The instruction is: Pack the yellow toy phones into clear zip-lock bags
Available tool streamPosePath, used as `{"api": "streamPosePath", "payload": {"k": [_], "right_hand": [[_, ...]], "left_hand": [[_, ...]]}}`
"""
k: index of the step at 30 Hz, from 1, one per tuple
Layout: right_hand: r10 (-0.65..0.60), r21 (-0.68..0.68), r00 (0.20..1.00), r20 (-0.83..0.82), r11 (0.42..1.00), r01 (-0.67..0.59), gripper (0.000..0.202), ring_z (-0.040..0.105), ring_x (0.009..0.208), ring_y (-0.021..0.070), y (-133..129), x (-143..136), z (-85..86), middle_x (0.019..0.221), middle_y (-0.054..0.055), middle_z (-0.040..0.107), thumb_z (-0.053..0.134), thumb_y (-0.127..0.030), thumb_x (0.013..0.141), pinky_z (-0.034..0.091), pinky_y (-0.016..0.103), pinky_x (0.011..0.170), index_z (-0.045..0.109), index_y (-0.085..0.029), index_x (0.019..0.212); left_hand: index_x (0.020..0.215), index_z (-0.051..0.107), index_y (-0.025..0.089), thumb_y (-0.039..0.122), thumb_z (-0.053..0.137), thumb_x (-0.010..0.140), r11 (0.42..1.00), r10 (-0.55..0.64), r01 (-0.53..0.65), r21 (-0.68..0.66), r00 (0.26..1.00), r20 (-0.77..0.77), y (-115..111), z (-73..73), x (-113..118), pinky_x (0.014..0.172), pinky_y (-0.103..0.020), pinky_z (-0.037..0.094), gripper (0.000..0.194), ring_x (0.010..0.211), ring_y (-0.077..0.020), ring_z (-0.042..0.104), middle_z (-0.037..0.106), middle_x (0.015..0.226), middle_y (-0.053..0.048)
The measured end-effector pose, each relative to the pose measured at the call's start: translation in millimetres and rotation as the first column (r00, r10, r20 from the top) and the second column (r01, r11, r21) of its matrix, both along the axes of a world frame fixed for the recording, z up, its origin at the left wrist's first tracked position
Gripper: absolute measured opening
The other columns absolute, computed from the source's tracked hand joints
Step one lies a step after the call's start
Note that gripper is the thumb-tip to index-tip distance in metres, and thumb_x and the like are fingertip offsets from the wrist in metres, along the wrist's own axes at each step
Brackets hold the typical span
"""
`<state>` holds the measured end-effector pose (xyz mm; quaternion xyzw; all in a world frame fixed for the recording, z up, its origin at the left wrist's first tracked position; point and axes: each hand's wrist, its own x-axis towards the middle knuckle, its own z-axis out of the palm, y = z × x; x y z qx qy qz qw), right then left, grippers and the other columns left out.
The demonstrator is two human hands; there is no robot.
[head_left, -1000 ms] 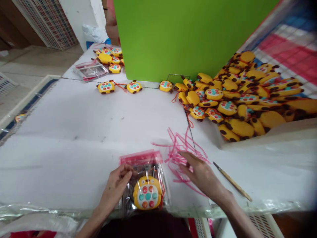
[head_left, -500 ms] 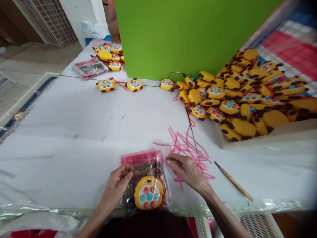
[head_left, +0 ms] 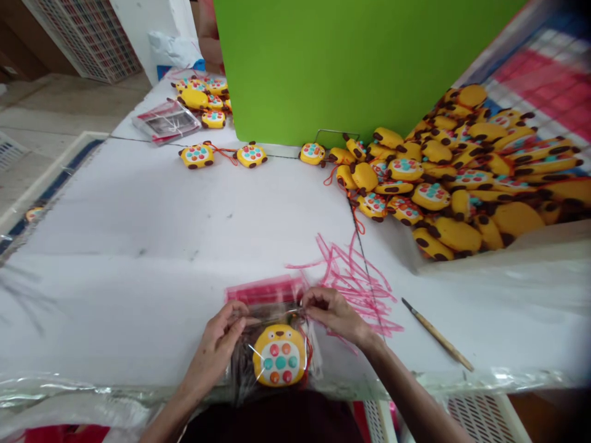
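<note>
A yellow animal-shaped toy (head_left: 279,355) with coloured round buttons lies inside a clear plastic bag (head_left: 247,369) at the near edge of the table, on a stack of bags with pink top strips (head_left: 265,290). My left hand (head_left: 224,335) pinches the bag's upper left edge. At its upper right corner, my right hand (head_left: 333,312) has thumb and fingers pressed together on the clear film. The toy's red cord shows along its right side. Pink strips (head_left: 357,289) lie scattered just right of my right hand.
A wooden-handled tool (head_left: 436,333) lies at the right. Many yellow toys (head_left: 457,234) fill a bin at the right and spill leftwards. A green board (head_left: 351,67) stands at the back. Bundled bags (head_left: 167,121) lie back left, beside more toys. Part of a person shows behind the board.
My right hand has moved left from beside the stack onto the bag's upper right corner. The bagged toy has shifted slightly. My left hand keeps its hold.
</note>
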<state>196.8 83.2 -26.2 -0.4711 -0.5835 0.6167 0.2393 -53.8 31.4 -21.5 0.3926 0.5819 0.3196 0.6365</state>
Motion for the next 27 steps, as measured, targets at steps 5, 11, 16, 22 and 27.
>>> {"api": "streamPosePath", "payload": {"k": [5,11,16,22,27], "right_hand": [[0.021,-0.007,1.000,0.007,1.000,-0.021,0.016,0.059,0.062,0.0124,-3,-3,5.0,0.065,-0.001,0.064,0.052,-0.012,0.074,0.044,0.023,0.060,0.066,-0.017,0.070],[0.088,0.104,0.988,0.125,0.989,-0.101,0.028,0.059,0.062,0.0123,-6,-5,7.4,0.067,0.001,0.065,0.044,-0.003,0.072,0.044,0.023,0.060,0.068,-0.016,0.068],[0.154,0.102,0.961,0.229,0.978,-0.181,0.022,0.057,0.059,0.0104,-13,-3,16.5,0.078,0.001,0.064,0.048,-0.011,0.080,0.043,0.020,0.051,0.068,-0.017,0.081],[0.111,0.085,0.951,0.287,0.987,-0.140,0.014,0.058,0.062,0.0121,-16,-6,23.1,0.066,-0.001,0.065,0.056,-0.011,0.077,0.043,0.021,0.059,0.067,-0.017,0.072],[0.007,0.149,0.969,0.248,0.988,-0.045,0.013,0.056,0.059,0.0123,-12,-23,36.2,0.065,0.000,0.064,0.054,-0.015,0.079,0.041,0.022,0.057,0.066,-0.016,0.072]], "left_hand": [[0.074,0.058,0.020,0.031,0.050,0.079,0.999,0.010,-0.004,0.042,0.989,-0.147,-3,-9.0,-5,0.061,-0.024,0.038,0.014,0.065,-0.0174,0.053,0.060,0.068,0.001],[0.060,0.051,0.019,0.028,0.046,0.077,0.999,0.024,-0.016,0.052,0.988,-0.151,-5,-6.3,-2,0.058,-0.024,0.035,0.020,0.064,-0.0167,0.050,0.054,0.061,0.001],[0.057,0.038,0.021,0.029,0.059,0.068,0.997,0.071,-0.066,0.035,0.987,-0.146,-6,0.6,2,0.055,-0.022,0.033,0.025,0.060,-0.0156,0.052,0.051,0.056,0.002],[0.061,0.040,0.021,0.028,0.061,0.070,0.994,0.105,-0.105,-0.035,0.994,0.018,-12,3.5,-10,0.066,-0.025,0.042,0.024,0.079,-0.0208,0.062,0.065,0.071,-0.002],[0.063,0.045,0.019,0.032,0.064,0.073,0.990,0.137,-0.136,-0.031,0.989,0.061,-17,19.8,-29,0.068,-0.028,0.045,0.025,0.077,-0.0206,0.062,0.070,0.087,-0.007]]}}
